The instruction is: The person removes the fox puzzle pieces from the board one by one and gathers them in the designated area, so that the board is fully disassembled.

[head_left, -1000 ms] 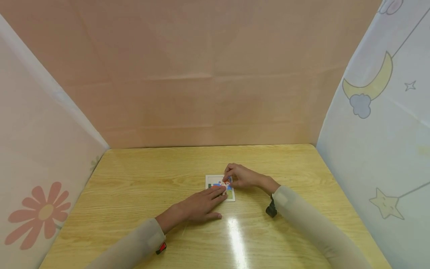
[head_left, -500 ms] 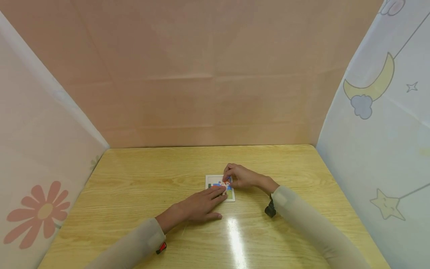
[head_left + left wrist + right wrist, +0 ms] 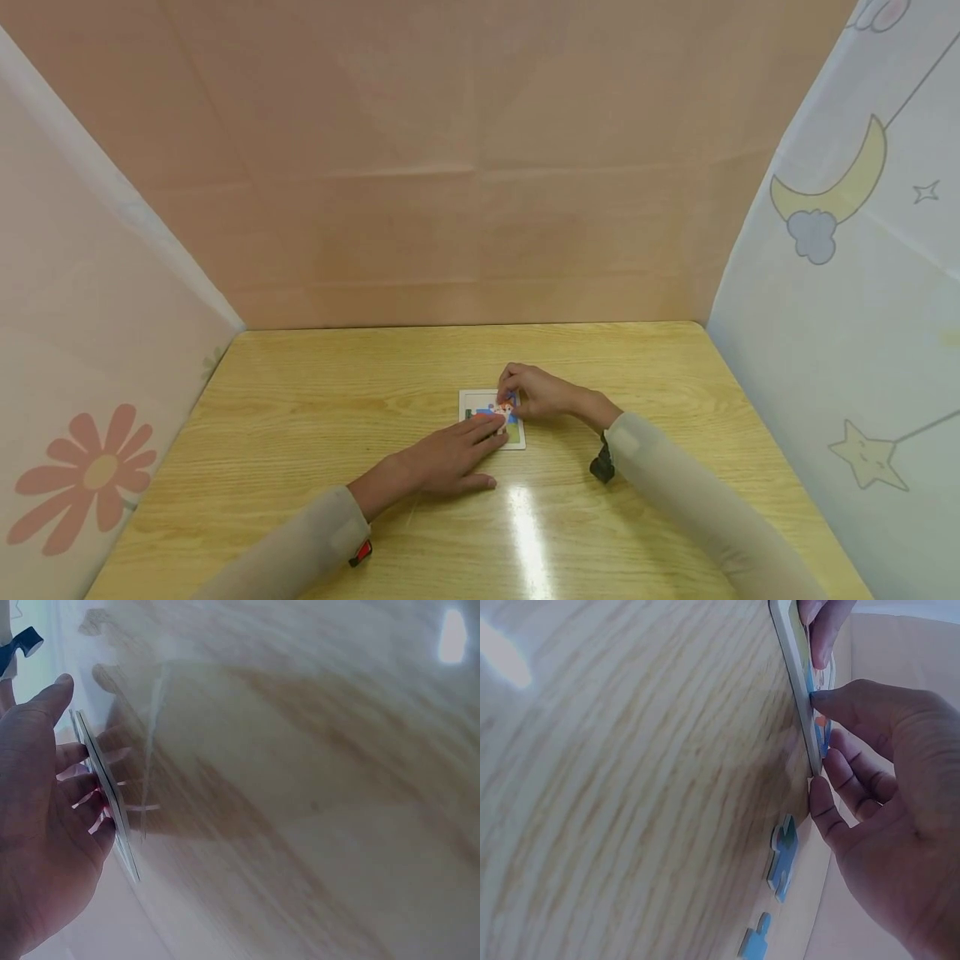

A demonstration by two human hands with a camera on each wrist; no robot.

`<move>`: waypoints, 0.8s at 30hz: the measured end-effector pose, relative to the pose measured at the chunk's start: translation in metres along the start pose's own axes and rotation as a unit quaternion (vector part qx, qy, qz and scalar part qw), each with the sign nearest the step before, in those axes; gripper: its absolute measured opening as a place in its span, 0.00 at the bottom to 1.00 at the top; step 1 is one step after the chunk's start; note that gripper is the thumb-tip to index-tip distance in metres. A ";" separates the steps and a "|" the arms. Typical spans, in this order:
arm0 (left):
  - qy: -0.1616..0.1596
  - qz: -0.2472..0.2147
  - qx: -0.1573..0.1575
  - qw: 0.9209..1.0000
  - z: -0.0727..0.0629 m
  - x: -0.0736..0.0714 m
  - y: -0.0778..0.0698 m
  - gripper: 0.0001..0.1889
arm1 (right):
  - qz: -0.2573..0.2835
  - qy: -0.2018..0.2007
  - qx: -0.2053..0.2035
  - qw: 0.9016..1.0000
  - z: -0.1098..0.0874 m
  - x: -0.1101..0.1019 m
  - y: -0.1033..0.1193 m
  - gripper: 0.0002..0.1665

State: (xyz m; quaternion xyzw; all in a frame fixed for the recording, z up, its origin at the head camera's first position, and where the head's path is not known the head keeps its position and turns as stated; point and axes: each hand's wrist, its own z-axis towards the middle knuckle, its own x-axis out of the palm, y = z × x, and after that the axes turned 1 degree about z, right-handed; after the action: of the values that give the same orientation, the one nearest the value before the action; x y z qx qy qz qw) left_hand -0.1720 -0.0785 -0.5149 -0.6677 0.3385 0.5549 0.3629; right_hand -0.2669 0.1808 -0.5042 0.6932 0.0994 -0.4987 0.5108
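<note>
A small jigsaw puzzle in a white-framed tray [image 3: 462, 402] lies on the wooden table, showing a colourful cartoon figure. My left hand [image 3: 448, 460] rests on the puzzle's lower left part, fingers straight and thumb stretched out on the table side. At the upper right corner my right hand [image 3: 546, 392] has its thumb and fingers curled together. In the right wrist view they pinch a blue puzzle piece [image 3: 826, 738], which stands tilted at the tray's edge, the thumb tip beside it. Much of the picture is hidden under both hands.
Two loose blue puzzle pieces lie on the table near the right hand: a larger one [image 3: 783, 859] and a smaller one [image 3: 755, 946]. Cloth walls [image 3: 472, 167] enclose the table [image 3: 337, 375] at the back and both sides. A bright reflection shines on the tabletop.
Both hands stay at almost the same places on the puzzle. The right wrist has shifted very slightly to the left.
</note>
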 end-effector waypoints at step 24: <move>-0.011 -0.011 0.008 1.000 -0.002 0.002 0.000 0.41 | 0.002 -0.023 -0.019 1.000 -0.005 0.004 -0.003 0.13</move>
State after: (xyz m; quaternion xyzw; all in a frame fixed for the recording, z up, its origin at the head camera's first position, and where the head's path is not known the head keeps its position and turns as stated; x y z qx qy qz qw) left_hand -0.1706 -0.0798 -0.5162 -0.6622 0.3318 0.5552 0.3783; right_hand -0.2644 0.1844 -0.5092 0.6717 0.0954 -0.5118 0.5271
